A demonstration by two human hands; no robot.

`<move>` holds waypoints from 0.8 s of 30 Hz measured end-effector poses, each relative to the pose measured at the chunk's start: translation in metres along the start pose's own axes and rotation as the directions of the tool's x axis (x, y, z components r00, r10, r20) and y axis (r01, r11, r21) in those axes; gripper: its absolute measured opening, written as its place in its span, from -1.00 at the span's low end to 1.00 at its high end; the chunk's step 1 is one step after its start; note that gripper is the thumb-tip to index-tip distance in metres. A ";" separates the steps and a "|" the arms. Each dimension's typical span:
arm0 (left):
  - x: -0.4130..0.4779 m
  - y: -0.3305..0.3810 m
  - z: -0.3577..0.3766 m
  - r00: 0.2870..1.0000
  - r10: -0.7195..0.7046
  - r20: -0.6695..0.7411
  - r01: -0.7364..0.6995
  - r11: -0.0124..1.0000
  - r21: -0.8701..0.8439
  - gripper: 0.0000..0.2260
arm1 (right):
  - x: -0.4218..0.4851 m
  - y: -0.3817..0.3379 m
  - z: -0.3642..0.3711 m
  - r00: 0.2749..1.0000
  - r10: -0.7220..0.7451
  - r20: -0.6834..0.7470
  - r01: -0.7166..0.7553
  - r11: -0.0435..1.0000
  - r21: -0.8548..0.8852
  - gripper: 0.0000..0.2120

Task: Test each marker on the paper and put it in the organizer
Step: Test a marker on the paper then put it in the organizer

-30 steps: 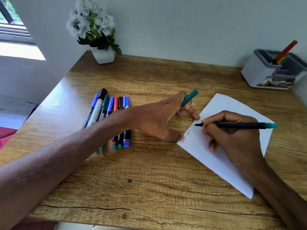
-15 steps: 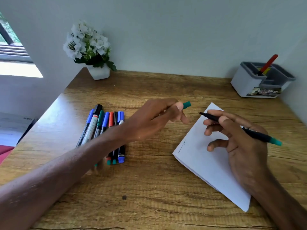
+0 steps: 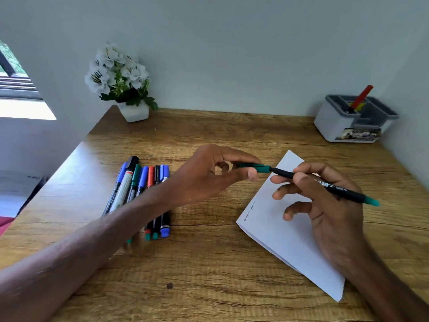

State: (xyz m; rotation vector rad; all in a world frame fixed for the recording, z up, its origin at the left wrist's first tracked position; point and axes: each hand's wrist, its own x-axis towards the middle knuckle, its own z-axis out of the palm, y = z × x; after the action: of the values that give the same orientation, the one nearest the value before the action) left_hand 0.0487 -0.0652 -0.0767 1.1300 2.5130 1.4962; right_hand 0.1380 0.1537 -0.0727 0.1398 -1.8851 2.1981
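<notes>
A: Wooden counter [image 3: 209, 263] against a pale wall, flowers [image 3: 118, 75] upper left. Why are both hands up at mid-frame?

B: Capping, I'd judge. The left hand [image 3: 209, 175] pinches the green cap [image 3: 254, 168] between thumb and fingers [image 3: 251, 175], mouth toward the tip. The right hand [image 3: 325, 205] grips the green marker [image 3: 325, 184] pen-style, aimed into it, above the paper [image 3: 285, 233].

A: And afterwards?

B: The organizer [image 3: 336, 122], upper right, already holding a red marker [image 3: 361, 97]. The untested markers [image 3: 144, 189] lie left of centre, partly hidden by the forearm.
</notes>
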 end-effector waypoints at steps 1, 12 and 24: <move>0.000 0.001 0.000 1.000 0.009 0.004 -0.009 1.000 0.000 -0.75 | 0.000 0.000 0.001 1.000 0.007 0.009 -0.007 1.000 -0.010 -0.75; -0.002 0.012 0.003 0.996 0.046 0.076 -0.034 0.989 -0.146 -0.78 | 0.004 0.008 0.004 0.995 -0.080 0.055 0.083 0.994 -0.066 -0.82; 0.001 0.016 0.000 0.998 -0.010 0.055 0.016 0.993 -0.113 -0.83 | 0.015 0.003 -0.003 0.990 -0.102 0.093 0.110 0.990 -0.091 -0.86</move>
State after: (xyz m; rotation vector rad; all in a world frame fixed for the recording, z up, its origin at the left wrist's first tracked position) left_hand 0.0568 -0.0597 -0.0641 1.1198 2.3623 1.5601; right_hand 0.1232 0.1581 -0.0724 0.3171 -1.9768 2.0593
